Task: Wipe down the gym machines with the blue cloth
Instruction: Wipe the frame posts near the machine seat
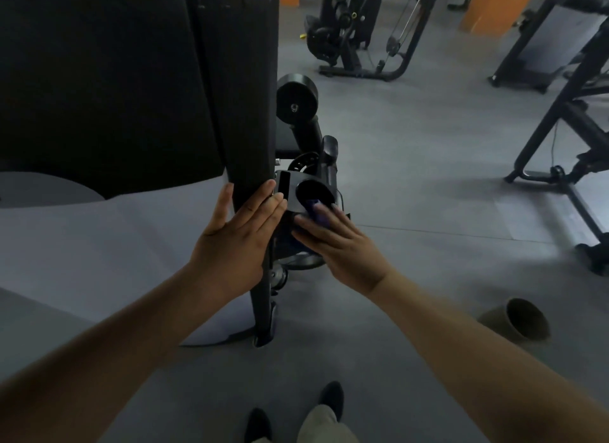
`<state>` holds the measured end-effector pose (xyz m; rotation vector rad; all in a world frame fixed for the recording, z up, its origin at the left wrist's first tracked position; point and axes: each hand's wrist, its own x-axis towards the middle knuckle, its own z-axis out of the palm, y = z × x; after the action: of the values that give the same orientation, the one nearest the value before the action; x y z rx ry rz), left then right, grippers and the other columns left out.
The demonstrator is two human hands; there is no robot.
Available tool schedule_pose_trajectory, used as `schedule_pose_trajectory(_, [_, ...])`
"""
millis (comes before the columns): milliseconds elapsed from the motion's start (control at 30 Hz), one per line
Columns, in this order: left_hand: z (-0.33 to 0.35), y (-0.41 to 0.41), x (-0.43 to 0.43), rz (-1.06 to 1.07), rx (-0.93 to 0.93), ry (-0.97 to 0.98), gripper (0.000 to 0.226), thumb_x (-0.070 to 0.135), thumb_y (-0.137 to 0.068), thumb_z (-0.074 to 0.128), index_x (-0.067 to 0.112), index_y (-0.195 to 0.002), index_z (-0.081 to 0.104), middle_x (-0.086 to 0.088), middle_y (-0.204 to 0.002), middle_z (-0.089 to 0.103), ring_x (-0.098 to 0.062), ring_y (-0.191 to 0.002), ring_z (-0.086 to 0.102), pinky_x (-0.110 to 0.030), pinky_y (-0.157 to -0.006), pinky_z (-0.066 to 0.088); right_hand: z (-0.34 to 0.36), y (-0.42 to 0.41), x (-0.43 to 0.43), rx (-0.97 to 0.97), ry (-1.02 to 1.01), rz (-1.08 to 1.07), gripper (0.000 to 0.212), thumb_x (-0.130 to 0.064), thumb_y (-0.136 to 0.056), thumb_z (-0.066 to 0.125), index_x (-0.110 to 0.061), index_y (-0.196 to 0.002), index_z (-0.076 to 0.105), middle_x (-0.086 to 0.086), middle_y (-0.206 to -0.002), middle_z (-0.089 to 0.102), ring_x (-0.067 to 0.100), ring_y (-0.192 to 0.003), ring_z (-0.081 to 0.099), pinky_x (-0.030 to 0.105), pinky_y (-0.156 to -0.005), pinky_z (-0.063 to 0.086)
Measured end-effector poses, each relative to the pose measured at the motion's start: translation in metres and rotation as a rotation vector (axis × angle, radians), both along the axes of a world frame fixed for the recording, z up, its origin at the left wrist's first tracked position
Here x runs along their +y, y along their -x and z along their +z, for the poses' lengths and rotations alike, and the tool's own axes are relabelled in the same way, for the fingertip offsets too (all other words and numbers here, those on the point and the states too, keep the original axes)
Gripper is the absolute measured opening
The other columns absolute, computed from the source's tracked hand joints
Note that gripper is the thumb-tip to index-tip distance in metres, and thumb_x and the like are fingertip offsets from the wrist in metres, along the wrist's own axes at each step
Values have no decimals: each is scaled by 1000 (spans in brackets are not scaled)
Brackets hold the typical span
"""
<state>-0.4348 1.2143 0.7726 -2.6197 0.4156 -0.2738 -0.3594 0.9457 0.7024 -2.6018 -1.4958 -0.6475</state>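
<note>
Black padded machine upright [244,113] at left; left hand [237,231] flat against its edge, fingers straight, slightly apart, thumb spread wide; black round-holed holder [293,192] just beside fingertips; blue cloth [317,211] at holder rim, pressed under right hand [339,244], fingers straight and close together; tan cup [517,320] on its side on floor, right; dark machine frames [560,119] beyond.

- A grey matted floor [428,179] is seen, seamed into large tiles.
- Orange pillars [487,7] are set at the far end.
- The room is dimly lit.
</note>
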Motion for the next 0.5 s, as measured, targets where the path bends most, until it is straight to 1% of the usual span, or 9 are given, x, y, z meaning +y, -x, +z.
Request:
schedule_pose_trajectory(67, [-2, 0, -3, 22, 9, 10, 97, 52, -98, 50, 16, -176, 4, -5, -184, -1, -28, -165, -28, -68, -118, -33, -3, 10, -9, 228, -289, -163, 67, -6, -108, 61, -19, -169, 36, 5, -179, 24, 35, -165, 24, 56, -127, 37])
schedule_pose_trajectory(100, [-2, 0, -6, 31, 21, 14, 98, 51, -98, 48, 15, -176, 1, -5, -184, -3, -28, -165, -30, -69, -118, -33, -5, 14, -8, 342, -428, -242, 65, -10, -110, 61, -18, -169, 35, 4, -179, 24, 33, -164, 28, 56, -125, 40])
schedule_pose_trajectory(167, [-3, 2, -11, 51, 32, 41, 99, 47, -97, 47, 12, -175, -1, -7, -184, -6, -28, -165, -31, -69, -120, -30, -1, 16, -1, 541, -600, -323, 63, -16, -113, 55, -21, -171, 30, -3, -180, 23, 26, -164, 28, 53, -127, 38])
schedule_pose_trajectory(233, [-6, 4, -15, 80, 20, 73, 98, 44, -97, 49, 10, -175, -1, -9, -184, -7, -28, -166, -28, -69, -122, -27, 10, 9, 8, 710, -685, -349, 64, -14, -112, 54, -28, -171, 31, -12, -179, 21, 14, -165, 22, 46, -132, 30])
schedule_pose_trajectory(300, [-7, 5, -21, 99, 14, 114, 97, 43, -97, 54, 10, -175, 6, -10, -184, -2, -26, -168, -21, -69, -125, -22, 18, 3, 19, 815, -793, -419, 64, -12, -109, 53, -31, -168, 37, -16, -179, 19, 4, -163, 18, 38, -135, 24])
schedule_pose_trajectory(333, [-7, 5, -25, 106, 8, 142, 95, 42, -97, 58, 9, -174, 13, -10, -184, 5, -26, -169, -15, -70, -127, -19, 18, 7, 26, 848, -838, -467, 64, -13, -109, 52, -32, -168, 37, -17, -179, 17, 3, -163, 16, 38, -135, 25])
schedule_pose_trajectory(400, [-8, 3, -38, 134, -17, 200, 90, 43, -99, 61, 7, -172, 24, -12, -182, 16, -27, -170, -6, -73, -128, -12, 13, 22, 36, 883, -885, -521, 63, -16, -111, 51, -36, -168, 33, -19, -179, 11, 10, -166, 14, 45, -132, 31])
schedule_pose_trajectory(467, [-11, 3, -55, 179, -52, 243, 82, 48, -105, 51, 4, -170, 28, -14, -180, 22, -28, -170, -1, -73, -129, -8, 11, 30, 36, 887, -864, -491, 61, -24, -112, 50, -39, -168, 29, -20, -180, 7, 15, -167, 12, 50, -130, 35])
schedule_pose_trajectory(500, [-13, 2, -64, 207, -66, 267, 80, 51, -107, 44, 4, -170, 29, -14, -179, 25, -28, -170, 3, -72, -130, -7, 13, 25, 32, 887, -831, -471, 59, -30, -113, 49, -39, -168, 29, -19, -180, 6, 16, -167, 11, 49, -130, 34])
